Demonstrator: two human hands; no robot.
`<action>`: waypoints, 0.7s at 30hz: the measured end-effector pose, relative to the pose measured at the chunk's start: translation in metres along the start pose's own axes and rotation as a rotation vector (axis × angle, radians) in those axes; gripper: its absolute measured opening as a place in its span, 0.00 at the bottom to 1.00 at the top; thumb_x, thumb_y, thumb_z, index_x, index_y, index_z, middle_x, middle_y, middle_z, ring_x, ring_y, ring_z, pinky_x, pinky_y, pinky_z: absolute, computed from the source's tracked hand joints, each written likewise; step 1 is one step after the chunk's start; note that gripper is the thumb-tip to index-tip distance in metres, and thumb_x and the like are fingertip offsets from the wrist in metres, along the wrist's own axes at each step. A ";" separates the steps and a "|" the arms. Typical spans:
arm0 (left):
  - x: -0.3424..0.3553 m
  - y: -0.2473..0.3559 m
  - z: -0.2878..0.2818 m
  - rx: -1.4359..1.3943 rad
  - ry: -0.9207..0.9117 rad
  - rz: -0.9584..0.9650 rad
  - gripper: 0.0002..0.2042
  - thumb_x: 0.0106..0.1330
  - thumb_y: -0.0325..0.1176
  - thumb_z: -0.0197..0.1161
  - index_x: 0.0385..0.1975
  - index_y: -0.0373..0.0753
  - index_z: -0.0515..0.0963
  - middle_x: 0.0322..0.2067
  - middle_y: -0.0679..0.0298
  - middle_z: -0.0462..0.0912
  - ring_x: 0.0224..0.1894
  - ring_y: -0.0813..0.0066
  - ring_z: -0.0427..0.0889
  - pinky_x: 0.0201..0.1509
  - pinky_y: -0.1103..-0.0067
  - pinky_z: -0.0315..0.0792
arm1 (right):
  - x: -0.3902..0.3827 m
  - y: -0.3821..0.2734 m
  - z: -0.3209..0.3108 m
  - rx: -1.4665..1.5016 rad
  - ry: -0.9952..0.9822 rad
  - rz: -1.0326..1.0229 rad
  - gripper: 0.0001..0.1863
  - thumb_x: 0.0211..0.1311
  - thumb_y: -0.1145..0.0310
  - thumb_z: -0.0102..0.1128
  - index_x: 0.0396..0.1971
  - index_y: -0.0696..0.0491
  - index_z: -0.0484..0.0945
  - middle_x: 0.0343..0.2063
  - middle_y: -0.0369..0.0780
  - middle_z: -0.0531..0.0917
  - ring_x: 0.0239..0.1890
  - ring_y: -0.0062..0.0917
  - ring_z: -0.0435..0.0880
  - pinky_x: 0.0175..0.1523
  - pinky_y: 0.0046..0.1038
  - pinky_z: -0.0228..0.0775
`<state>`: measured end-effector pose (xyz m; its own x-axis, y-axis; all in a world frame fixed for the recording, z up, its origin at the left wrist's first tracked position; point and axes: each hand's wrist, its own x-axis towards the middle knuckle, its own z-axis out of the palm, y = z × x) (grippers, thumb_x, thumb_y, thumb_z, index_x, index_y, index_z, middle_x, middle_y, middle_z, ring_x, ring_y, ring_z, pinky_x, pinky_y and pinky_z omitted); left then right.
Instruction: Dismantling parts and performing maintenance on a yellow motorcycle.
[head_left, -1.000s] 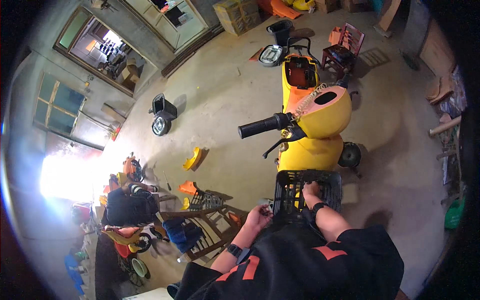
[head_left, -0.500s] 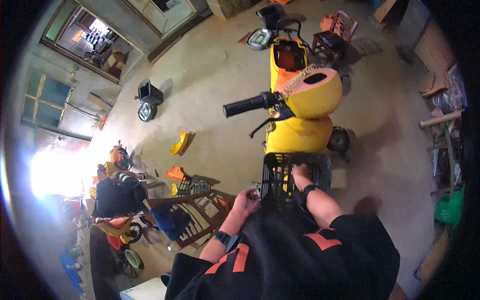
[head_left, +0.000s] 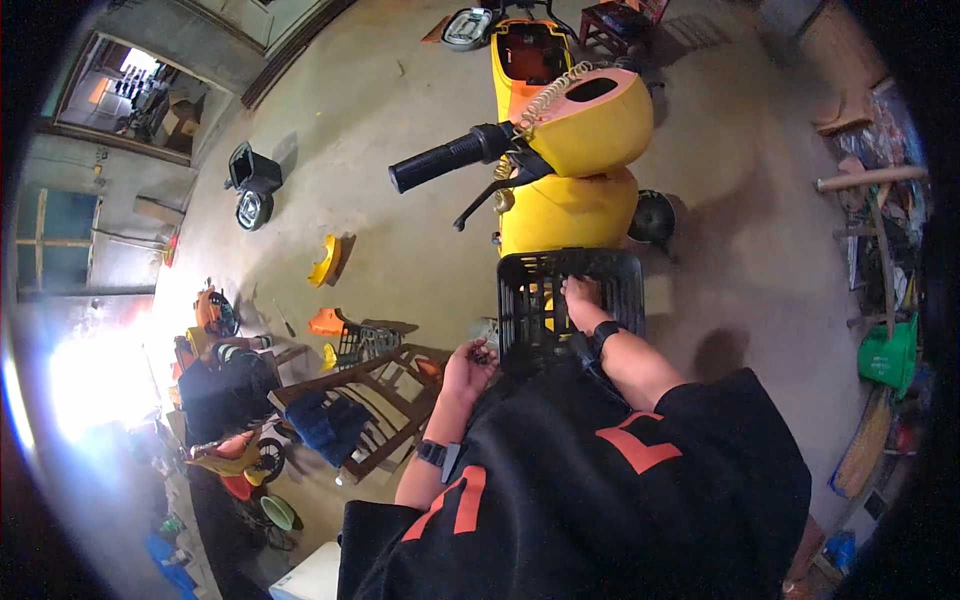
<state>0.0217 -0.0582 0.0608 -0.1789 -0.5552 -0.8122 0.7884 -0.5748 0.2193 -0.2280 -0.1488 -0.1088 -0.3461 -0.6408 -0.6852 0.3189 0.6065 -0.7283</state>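
A black plastic basket sits on the front of a yellow scooter, close to my body. Inside the basket is my right hand, its fingers pinched together near the slatted wall; what they grip, if anything, is too small to make out. My left hand is just left of the basket, palm up. Its fingers curl around small dark pieces that I cannot name. Beyond the basket, the scooter's handlebar grip and brake lever point left. A coiled cable lies over the yellow headlight cover.
A wooden bench frame with blue cloth stands at left, beside a crouching person. A yellow curved panel and a black box lie on the floor. A green bag hangs at right. A dark round part is beside the scooter.
The view has shifted, so the scooter, basket and floor items appear higher and further left. My right hand remains in the basket, and my left stays curled beside it.
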 end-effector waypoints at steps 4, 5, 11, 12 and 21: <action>-0.003 0.003 -0.006 -0.009 0.035 0.030 0.07 0.62 0.31 0.49 0.33 0.33 0.69 0.22 0.63 0.69 0.31 0.66 0.71 0.38 0.72 0.69 | -0.043 -0.033 0.009 -0.150 -0.124 -0.092 0.05 0.56 0.71 0.53 0.28 0.57 0.75 0.20 0.37 0.78 0.18 0.22 0.76 0.23 0.25 0.68; -0.002 0.003 -0.004 -0.002 0.041 0.021 0.07 0.62 0.31 0.49 0.33 0.33 0.69 0.22 0.63 0.69 0.30 0.66 0.71 0.38 0.72 0.69 | -0.048 -0.035 0.009 -0.172 -0.068 -0.064 0.07 0.56 0.69 0.53 0.25 0.57 0.76 0.19 0.38 0.79 0.19 0.25 0.78 0.25 0.27 0.69; 0.001 0.004 -0.002 0.017 -0.010 -0.026 0.07 0.62 0.31 0.50 0.33 0.34 0.70 0.23 0.63 0.71 0.30 0.66 0.72 0.37 0.72 0.70 | -0.011 -0.018 -0.009 -0.832 0.230 -0.343 0.12 0.54 0.64 0.53 0.24 0.59 0.78 0.25 0.49 0.80 0.31 0.43 0.80 0.39 0.38 0.70; -0.003 0.006 -0.006 0.016 -0.010 -0.014 0.07 0.62 0.31 0.50 0.33 0.34 0.70 0.22 0.63 0.71 0.30 0.66 0.73 0.37 0.72 0.71 | -0.018 -0.028 -0.002 -0.913 0.191 -0.385 0.13 0.53 0.63 0.54 0.24 0.59 0.78 0.26 0.50 0.80 0.32 0.44 0.79 0.40 0.40 0.70; -0.001 0.008 -0.017 0.007 0.039 -0.019 0.07 0.62 0.32 0.49 0.33 0.35 0.70 0.21 0.64 0.71 0.29 0.67 0.73 0.36 0.73 0.71 | -0.042 -0.056 0.009 -1.156 0.087 -0.422 0.15 0.53 0.64 0.55 0.24 0.63 0.78 0.25 0.54 0.79 0.33 0.45 0.79 0.41 0.42 0.69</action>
<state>0.0382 -0.0521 0.0541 -0.1711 -0.5205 -0.8366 0.7810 -0.5893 0.2069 -0.2231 -0.1605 -0.0395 -0.3040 -0.8809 -0.3627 -0.7847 0.4474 -0.4290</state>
